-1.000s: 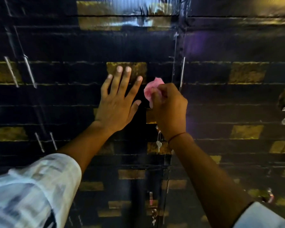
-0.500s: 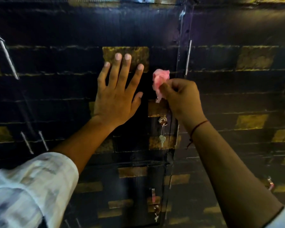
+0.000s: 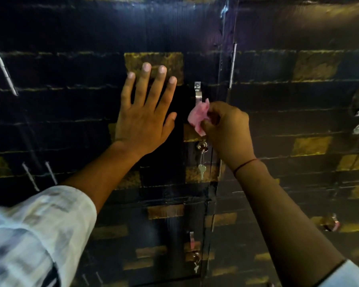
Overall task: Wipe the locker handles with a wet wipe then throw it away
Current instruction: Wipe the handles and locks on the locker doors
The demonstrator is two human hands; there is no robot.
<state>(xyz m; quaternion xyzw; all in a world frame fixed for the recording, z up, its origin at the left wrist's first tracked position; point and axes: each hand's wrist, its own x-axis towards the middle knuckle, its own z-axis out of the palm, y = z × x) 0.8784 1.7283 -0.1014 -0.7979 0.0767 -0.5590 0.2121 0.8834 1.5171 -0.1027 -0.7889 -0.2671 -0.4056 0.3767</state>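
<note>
1. dark locker doors (image 3: 75,125) with worn gold patches fill the view, dimly lit, one metal handle (image 3: 197,94) standing upright near the door's edge.
2. left hand (image 3: 142,119) lies flat on the door just beside the handle, fingers straight and spread, gripping nothing, it looks to be bracing the door.
3. right hand (image 3: 226,129) has its fingers curled and pinched tight on the pink wet wipe (image 3: 198,117), bunched and pressed against the lower part of the handle.
4. below them, a key (image 3: 202,170) dangles from the lock (image 3: 202,146).
5. my read: wiping step, mid-handle; upper part is bare metal above the wipe.
6. next move calls for sliding the wipe along the bar, wrapped round it, then on to the lower handle (image 3: 191,238), and no bin is in sight.
</note>
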